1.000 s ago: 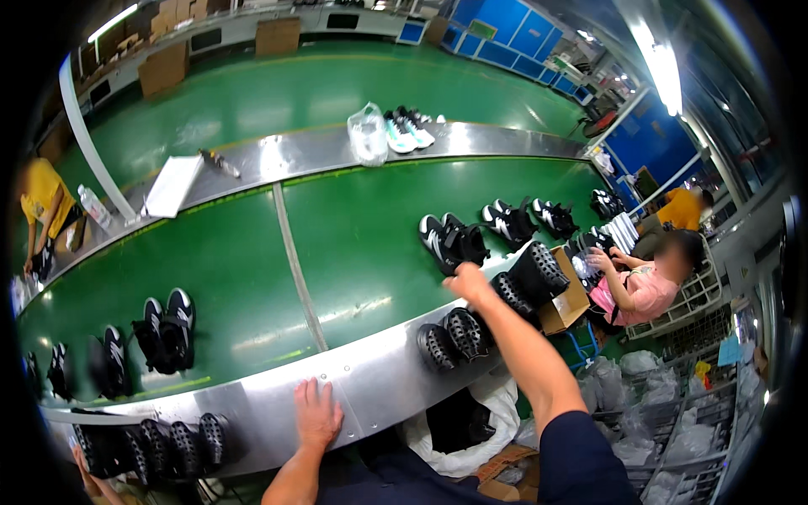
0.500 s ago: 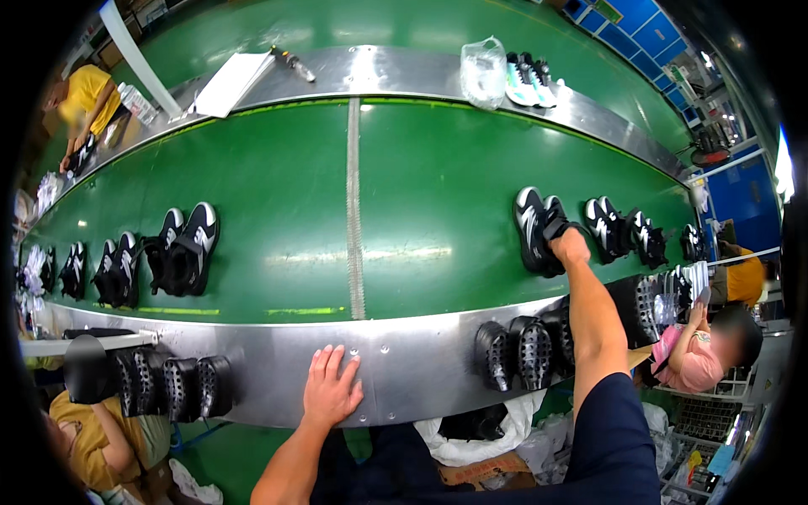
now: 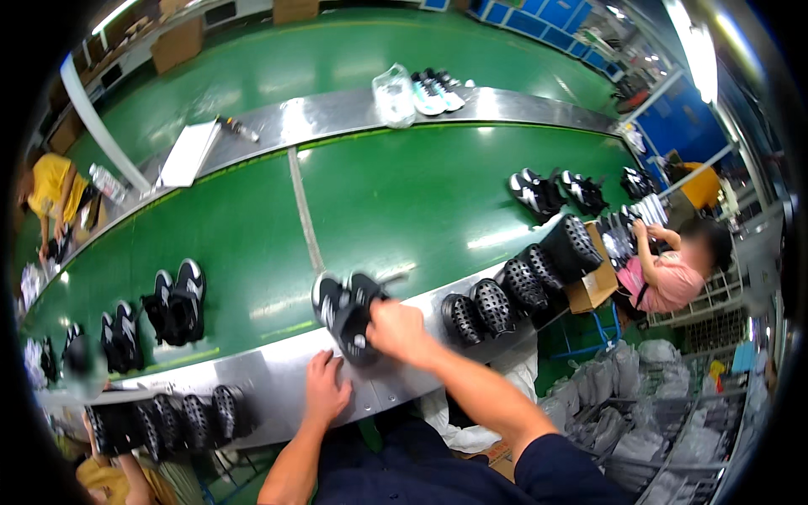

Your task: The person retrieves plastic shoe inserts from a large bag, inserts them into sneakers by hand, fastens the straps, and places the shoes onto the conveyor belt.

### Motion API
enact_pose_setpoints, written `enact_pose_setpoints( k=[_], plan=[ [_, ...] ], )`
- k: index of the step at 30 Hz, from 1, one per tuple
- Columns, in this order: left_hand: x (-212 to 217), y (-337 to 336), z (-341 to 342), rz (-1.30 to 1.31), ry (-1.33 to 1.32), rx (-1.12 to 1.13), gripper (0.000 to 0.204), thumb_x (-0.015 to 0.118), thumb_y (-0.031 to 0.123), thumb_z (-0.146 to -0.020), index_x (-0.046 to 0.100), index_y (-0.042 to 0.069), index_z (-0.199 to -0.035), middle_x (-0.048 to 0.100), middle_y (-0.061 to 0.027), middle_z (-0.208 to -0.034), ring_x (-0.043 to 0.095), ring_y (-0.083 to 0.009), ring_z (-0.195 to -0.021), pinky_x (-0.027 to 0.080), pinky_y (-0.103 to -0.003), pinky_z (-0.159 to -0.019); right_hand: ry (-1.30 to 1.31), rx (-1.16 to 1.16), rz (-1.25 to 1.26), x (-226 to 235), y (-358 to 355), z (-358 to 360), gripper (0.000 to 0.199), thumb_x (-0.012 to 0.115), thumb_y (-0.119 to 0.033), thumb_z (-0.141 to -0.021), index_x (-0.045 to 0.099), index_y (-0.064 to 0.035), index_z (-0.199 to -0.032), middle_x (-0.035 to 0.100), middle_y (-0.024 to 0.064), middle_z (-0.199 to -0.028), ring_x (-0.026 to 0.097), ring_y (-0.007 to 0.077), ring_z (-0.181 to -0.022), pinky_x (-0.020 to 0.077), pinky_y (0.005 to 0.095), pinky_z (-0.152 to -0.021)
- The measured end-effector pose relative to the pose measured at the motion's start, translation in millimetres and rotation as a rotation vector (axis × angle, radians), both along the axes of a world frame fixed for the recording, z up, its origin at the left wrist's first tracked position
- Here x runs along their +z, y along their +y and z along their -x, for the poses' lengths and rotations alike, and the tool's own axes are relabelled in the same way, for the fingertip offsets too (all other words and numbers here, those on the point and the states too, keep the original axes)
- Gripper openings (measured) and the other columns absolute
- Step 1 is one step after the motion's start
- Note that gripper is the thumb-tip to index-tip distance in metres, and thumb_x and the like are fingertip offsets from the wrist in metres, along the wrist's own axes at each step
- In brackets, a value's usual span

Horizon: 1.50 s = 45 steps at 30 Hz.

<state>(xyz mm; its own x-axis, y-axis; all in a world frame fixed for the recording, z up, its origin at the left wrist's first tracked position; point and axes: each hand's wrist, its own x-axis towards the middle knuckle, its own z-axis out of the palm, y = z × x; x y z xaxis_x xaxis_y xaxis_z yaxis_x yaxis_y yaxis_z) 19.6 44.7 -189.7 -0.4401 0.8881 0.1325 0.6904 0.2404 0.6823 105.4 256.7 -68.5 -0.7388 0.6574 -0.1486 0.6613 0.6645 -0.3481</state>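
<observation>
A pair of black sneakers [image 3: 343,313] with white toes and side stripes is right in front of me, over the near metal ledge and the edge of the green belt. Wrapped round the heel end of the pair, my right hand [image 3: 397,332] grips it, and the fingers are partly hidden behind the shoes. My left hand [image 3: 326,389] lies on the metal ledge [image 3: 278,374] just to the left of the shoes, holding nothing, with its fingers stretched out. Whether its fingertips touch the shoe I cannot tell.
Another black pair [image 3: 175,301] stands left on the green belt [image 3: 404,210]; more pairs [image 3: 539,194] stand far right. Black perforated, shoe-shaped pieces [image 3: 492,307] line the ledge both sides. A person in pink [image 3: 665,278] works at right. White sheets [image 3: 189,153] lie across the belt.
My right hand has brought the black pair from the right side of the belt to the near edge before me. My left hand stays on the ledge. The view has shifted.
</observation>
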Motion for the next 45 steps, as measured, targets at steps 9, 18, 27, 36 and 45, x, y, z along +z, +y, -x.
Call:
enact_pose_setpoints(
  k=[9, 18, 27, 36, 45],
  plan=[
    [89.2, -11.1, 43.5, 0.041, -0.287, 0.006, 0.077, 0.079, 0.017, -0.074, 0.045, 0.005, -0.142, 0.058, -0.0221, -0.124, 0.053, -0.036, -0.116, 0.043, -0.042, -0.102, 0.388, -0.024, -0.215, -19.5, -117.2, -38.4, 0.019, 0.072, -0.021, -0.078, 0.063, -0.0056, -0.084, 0.064, 0.0117, -0.079, 0.06, 0.0318, -0.077, 0.0462, 0.0438, -0.07],
    [142.7, 24.1, 34.8, -0.093, 0.11, -0.059, 0.056, 0.08, 0.015, -0.072, 0.058, 0.003, -0.123, 0.054, -0.0202, -0.126, 0.05, -0.0399, -0.117, 0.043, -0.045, -0.103, -0.124, -0.573, -0.591, 9.1, 3.9, -193.6, 0.076, 0.077, -0.048, -0.077, 0.051, -0.0007, -0.131, 0.057, 0.0151, -0.103, 0.057, 0.0331, -0.096, 0.0484, 0.0439, -0.08],
    [82.4, 90.0, 25.7, 0.221, 0.194, -0.218, 0.019, 0.064, 0.016, -0.083, 0.066, -0.001, -0.091, 0.061, -0.0214, -0.092, 0.063, -0.04, -0.089, 0.053, -0.049, -0.079, 0.057, -0.245, -0.615, 52.3, 11.1, -202.3, 0.038, 0.076, -0.029, -0.08, 0.059, -0.003, -0.102, 0.057, 0.0115, -0.09, 0.058, 0.0305, -0.086, 0.0503, 0.0407, -0.071],
    [98.4, 83.0, 21.8, 0.42, 0.21, -0.282, 0.061, 0.079, 0.022, -0.074, 0.054, 0.004, -0.126, 0.058, -0.0228, -0.112, 0.056, -0.04, -0.11, 0.048, -0.046, -0.097, 0.15, -0.23, 0.487, 58.8, -60.6, -147.2, 0.042, 0.063, -0.04, -0.089, 0.064, 0.0025, -0.09, 0.063, 0.0217, -0.072, 0.063, 0.0379, -0.069, 0.0486, 0.0445, -0.064],
    [96.0, 115.7, 40.1, 0.335, -0.333, -0.338, 0.028, 0.06, 0.019, -0.076, 0.064, -0.005, -0.089, 0.064, -0.0268, -0.083, 0.064, -0.0423, -0.083, 0.05, -0.047, -0.075, -0.022, -0.209, 0.585, 44.2, -48.2, -110.6, 0.046, 0.061, -0.038, -0.085, 0.067, 0.0078, -0.086, 0.066, 0.0299, -0.082, 0.067, 0.0429, -0.083, 0.05, 0.047, -0.075]
  ],
)
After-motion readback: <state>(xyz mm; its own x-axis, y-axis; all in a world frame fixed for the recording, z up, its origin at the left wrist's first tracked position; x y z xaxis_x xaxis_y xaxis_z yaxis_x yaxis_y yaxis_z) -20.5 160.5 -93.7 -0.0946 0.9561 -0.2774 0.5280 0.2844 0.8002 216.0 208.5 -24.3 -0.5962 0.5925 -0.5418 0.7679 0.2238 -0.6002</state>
